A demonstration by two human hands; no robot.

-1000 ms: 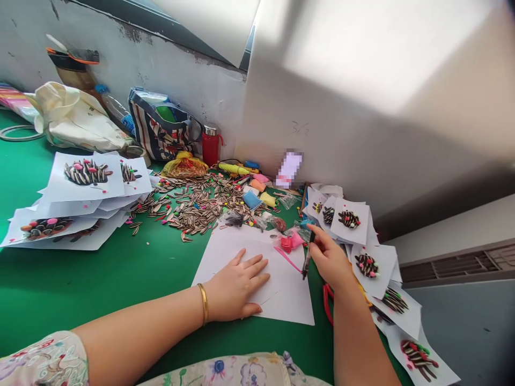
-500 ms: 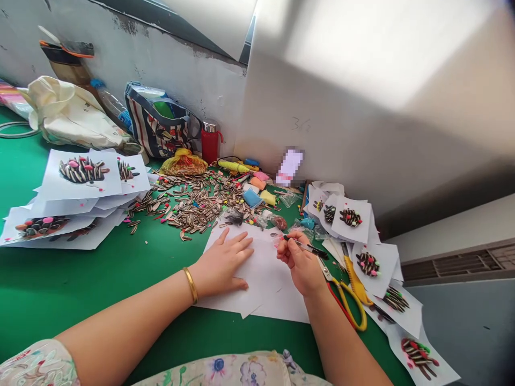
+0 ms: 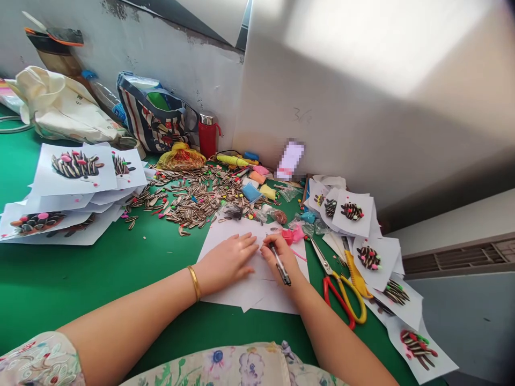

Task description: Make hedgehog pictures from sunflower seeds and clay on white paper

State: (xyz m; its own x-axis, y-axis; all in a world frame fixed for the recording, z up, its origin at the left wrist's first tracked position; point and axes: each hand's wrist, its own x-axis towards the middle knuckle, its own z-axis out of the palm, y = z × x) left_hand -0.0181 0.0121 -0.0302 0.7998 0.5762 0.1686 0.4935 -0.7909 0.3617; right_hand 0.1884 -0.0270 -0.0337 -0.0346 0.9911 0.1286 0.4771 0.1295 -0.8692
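My left hand (image 3: 230,262) lies flat with fingers stretched out on a sheet of white paper (image 3: 217,236). In my right hand (image 3: 284,262) a black pen (image 3: 280,264) is gripped, its writing end hidden by my fingers near the paper's middle. The two hands are close together but apart. Behind the right hand, pink clay (image 3: 293,234) rests at the paper's upper right edge. Scissors (image 3: 336,279) with red and yellow handles lie to the right of that hand.
Sunflower seeds (image 3: 197,198) are heaped beyond the paper, with small clay packets (image 3: 251,192) beside them. Cards with seed decorations are piled at left (image 3: 76,182) and right (image 3: 352,217). A yellow-handled cutter (image 3: 356,273), a red bottle (image 3: 207,136) and bags (image 3: 151,118) also stand or lie around.
My right hand has moved left and come down onto the paper with the pen, uncovering the pink clay and scissor blades. My left hand stays on the sheet, its fingers closer together.
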